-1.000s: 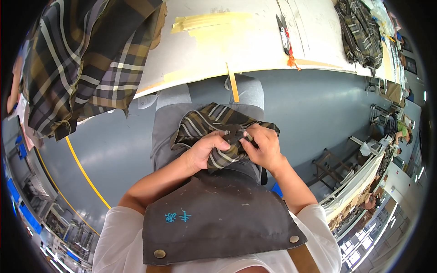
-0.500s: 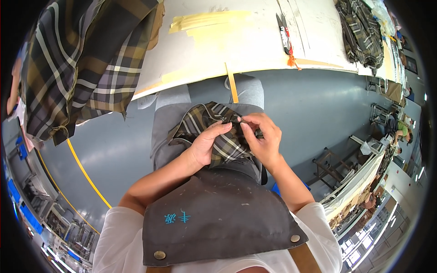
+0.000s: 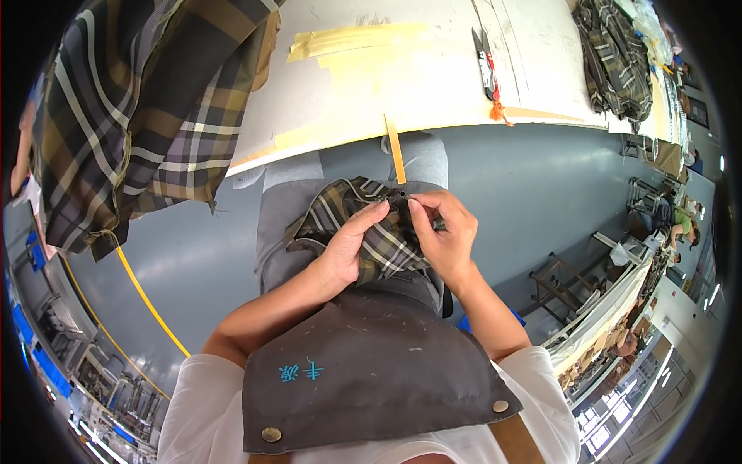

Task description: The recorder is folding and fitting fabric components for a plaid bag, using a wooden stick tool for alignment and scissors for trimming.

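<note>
Watching remotely, I see left hand (image 3: 348, 246) and right hand (image 3: 450, 234), each grip pinched on the plaid cloth (image 3: 390, 243); it looks light, limp, best held where it bunches.

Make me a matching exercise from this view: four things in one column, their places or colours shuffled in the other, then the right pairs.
Things
1. Snips with an orange tassel
2. Bunched plaid cloth
3. Apron bib
4. Floor

Places and colours
A. Dark, with two round metal studs
B. Blue-grey
C. Lying on the pale table
D. Gathered between the left hand and the right hand

Right pairs: 1-C, 2-D, 3-A, 4-B
</note>
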Tool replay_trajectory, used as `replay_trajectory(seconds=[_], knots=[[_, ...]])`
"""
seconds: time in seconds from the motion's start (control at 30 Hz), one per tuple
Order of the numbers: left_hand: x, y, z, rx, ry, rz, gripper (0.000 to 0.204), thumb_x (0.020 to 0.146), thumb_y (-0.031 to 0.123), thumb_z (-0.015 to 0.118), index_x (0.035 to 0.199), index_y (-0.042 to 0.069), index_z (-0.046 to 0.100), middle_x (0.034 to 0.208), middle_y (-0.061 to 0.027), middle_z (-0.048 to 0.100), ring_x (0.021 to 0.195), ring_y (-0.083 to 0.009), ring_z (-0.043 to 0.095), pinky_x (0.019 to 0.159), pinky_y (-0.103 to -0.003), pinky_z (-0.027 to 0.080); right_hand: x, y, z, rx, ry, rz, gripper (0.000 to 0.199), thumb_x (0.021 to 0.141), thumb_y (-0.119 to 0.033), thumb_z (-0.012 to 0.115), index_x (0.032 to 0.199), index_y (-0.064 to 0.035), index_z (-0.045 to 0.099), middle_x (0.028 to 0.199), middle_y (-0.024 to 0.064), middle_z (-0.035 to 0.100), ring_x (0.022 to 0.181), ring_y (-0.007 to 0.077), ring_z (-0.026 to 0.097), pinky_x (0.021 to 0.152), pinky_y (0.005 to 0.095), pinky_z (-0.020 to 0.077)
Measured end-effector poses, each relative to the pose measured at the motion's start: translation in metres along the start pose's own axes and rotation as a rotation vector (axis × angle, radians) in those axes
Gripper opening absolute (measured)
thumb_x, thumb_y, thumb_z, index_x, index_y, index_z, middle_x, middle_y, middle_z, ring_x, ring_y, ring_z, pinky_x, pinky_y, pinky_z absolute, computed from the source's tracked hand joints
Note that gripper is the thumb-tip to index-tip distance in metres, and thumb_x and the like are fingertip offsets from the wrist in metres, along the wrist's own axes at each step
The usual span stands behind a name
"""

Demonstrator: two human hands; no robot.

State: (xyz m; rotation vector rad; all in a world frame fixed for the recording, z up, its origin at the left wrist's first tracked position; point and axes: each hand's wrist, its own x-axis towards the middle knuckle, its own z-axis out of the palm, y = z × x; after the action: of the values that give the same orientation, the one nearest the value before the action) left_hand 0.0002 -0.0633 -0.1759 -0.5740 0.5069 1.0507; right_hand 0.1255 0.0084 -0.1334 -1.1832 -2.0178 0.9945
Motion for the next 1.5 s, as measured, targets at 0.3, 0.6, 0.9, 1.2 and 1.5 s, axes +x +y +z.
replay_trajectory(seconds=[0.3,0.6,0.9,1.2,1.5], knots=[[-0.001,0.004,0.01,-0.076,-0.068,-0.001,0.023,0.088,0.023,0.055,0.103,0.005,0.057,0.098,-0.0069,0.062,0.088,-0.0178,0.061,0.078,-0.033,0.052,0.007,-0.005,0.004,-0.008,0.032,0.047,0.006,0.077,-0.001,0.065,0.08,-0.0006,0.06,0.071,0.0058,0.061,0.054,0.0092,0.058,0.047,0.0204,0.0442],[-0.003,0.005,0.015,-0.11,-0.074,0.007,0.024,0.087,0.024,0.056,0.103,0.005,0.058,0.099,-0.0069,0.063,0.088,-0.0182,0.062,0.079,-0.033,0.051,0.011,-0.009,0.006,-0.024,0.052,0.097,0.004,0.076,-0.001,0.065,0.077,-0.0001,0.061,0.067,0.0054,0.06,0.052,0.0086,0.056,0.046,0.0204,0.0429],[0.007,0.0,0.014,-0.095,-0.098,0.04,0.028,0.088,0.027,0.055,0.104,0.005,0.057,0.1,-0.009,0.062,0.09,-0.0202,0.061,0.082,-0.036,0.05,0.011,-0.004,0.005,-0.04,0.098,0.086,0.004,0.076,-0.001,0.065,0.076,0.0001,0.061,0.063,0.0054,0.059,0.05,0.0081,0.054,0.045,0.0206,0.0418],[0.013,0.009,0.019,-0.089,-0.148,0.067,0.027,0.087,0.027,0.057,0.101,0.005,0.058,0.098,-0.0083,0.062,0.087,-0.0199,0.061,0.077,-0.035,0.051,0.02,-0.01,0.007,-0.034,0.117,0.091,0.005,0.077,-0.002,0.066,0.076,0.0006,0.062,0.062,0.0038,0.059,0.051,0.0052,0.05,0.048,0.0198,0.0405],[0.008,0.034,0.024,0.225,0.115,0.133,0.022,0.083,0.024,0.063,0.093,0.004,0.061,0.088,-0.0064,0.064,0.077,-0.0167,0.062,0.07,-0.031,0.051,0.021,-0.01,0.008,-0.07,0.091,0.019,0.006,0.076,-0.002,0.067,0.075,-0.0011,0.061,0.063,0.0045,0.059,0.05,0.0072,0.055,0.044,0.02,0.0419]])
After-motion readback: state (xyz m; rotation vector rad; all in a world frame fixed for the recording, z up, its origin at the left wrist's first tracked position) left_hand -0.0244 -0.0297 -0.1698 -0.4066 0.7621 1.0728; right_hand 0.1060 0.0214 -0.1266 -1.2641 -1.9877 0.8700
